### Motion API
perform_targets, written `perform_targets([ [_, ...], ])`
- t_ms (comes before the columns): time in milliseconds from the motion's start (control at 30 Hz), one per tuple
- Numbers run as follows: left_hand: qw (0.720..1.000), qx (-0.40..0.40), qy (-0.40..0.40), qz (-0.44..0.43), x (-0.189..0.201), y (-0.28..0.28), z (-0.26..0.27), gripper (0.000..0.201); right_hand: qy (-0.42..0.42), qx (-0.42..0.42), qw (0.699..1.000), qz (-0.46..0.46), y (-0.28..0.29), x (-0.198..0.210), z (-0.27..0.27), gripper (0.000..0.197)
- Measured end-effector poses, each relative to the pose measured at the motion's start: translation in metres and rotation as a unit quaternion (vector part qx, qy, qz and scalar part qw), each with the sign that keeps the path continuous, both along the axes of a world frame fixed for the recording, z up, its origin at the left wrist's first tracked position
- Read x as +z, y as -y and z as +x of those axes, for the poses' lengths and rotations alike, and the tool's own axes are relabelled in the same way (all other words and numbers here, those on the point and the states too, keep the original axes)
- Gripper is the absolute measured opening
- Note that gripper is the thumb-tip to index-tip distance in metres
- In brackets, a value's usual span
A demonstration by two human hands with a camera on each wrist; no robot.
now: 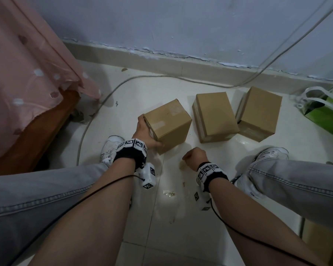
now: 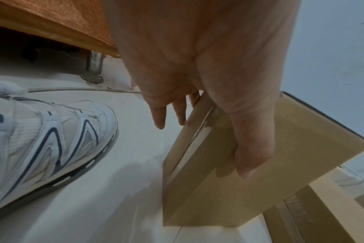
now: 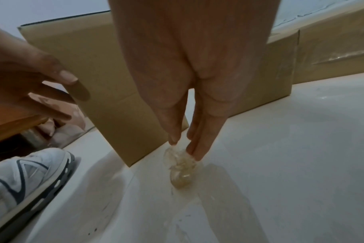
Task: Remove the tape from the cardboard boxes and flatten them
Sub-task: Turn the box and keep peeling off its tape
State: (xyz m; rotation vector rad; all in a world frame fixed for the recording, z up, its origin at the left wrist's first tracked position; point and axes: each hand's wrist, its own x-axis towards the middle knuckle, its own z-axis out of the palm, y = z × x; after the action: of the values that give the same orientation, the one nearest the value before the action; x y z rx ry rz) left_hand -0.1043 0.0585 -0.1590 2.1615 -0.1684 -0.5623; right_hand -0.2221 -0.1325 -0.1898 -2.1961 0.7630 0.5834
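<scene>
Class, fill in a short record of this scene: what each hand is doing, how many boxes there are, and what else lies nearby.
left hand: grips the nearest cardboard box, thumb on one face, fingers on the adjoining taped side
right hand: pinches a crumpled wad of clear tape at the floor
boxes on floor: three, all still unflattened
other boxes: middle box; far right box
nearby: green bag; cable

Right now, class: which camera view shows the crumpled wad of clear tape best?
The right wrist view: the tape wad hangs pinched in the right hand, plainly seen against the floor. The head view shows only the hand's back; the wad is hidden. The left wrist view does not show it.
</scene>
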Motion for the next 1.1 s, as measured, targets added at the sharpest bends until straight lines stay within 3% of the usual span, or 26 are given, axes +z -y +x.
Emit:
perform_targets([
  [167, 1.0, 0.002, 0.003, 0.003, -0.001, 0.0, 0.001, 0.12, 0.012, -0.013, 1.0, -0.02, 0.001, 0.0, 0.005, 0.015],
  [233, 1.0, 0.001, 0.004, 0.007, -0.002, 0.0, 0.0, 0.119, 0.022, -0.033, 0.999, -0.011, 0.002, -0.001, 0.006, 0.023],
  [333, 1.0, 0.002, 0.003, 0.012, -0.002, 0.0, 0.0, 0.121, -0.004, -0.019, 0.998, -0.053, 0.003, 0.003, 0.007, 0.015],
  [467, 1.0, 0.005, -0.002, 0.017, -0.002, 0.0, -0.001, 0.123, -0.061, 0.028, 0.993, -0.097, 0.0, 0.012, 0.007, 0.022],
  [533, 1.0, 0.006, -0.005, 0.02, -0.001, 0.0, -0.001, 0.123, -0.064, 0.026, 0.988, -0.137, 0.001, 0.013, 0.006, 0.031],
  [667, 1.0, 0.004, -0.014, 0.023, 0.004, 0.001, -0.004, 0.122, -0.073, 0.01, 0.987, -0.14, 0.008, 0.031, 0.01, 0.03],
  [867, 0.999, -0.017, -0.033, 0.017, 0.017, -0.002, -0.018, 0.131, 0.033, -0.169, 0.984, -0.045, 0.02, 0.093, 0.043, 0.015],
  [933, 0.999, -0.032, -0.034, 0.012, 0.023, -0.004, -0.026, 0.13, 0.072, -0.186, 0.979, -0.037, 0.02, 0.117, 0.05, 0.012],
  [1000, 0.998, -0.049, -0.033, 0.01, 0.028, -0.005, -0.032, 0.129, 0.105, -0.165, 0.981, -0.016, 0.017, 0.135, 0.057, 0.031],
  [1100, 0.997, -0.073, -0.024, 0.014, 0.03, -0.006, -0.038, 0.132, 0.099, -0.036, 0.994, 0.025, 0.008, 0.151, 0.059, 0.053],
])
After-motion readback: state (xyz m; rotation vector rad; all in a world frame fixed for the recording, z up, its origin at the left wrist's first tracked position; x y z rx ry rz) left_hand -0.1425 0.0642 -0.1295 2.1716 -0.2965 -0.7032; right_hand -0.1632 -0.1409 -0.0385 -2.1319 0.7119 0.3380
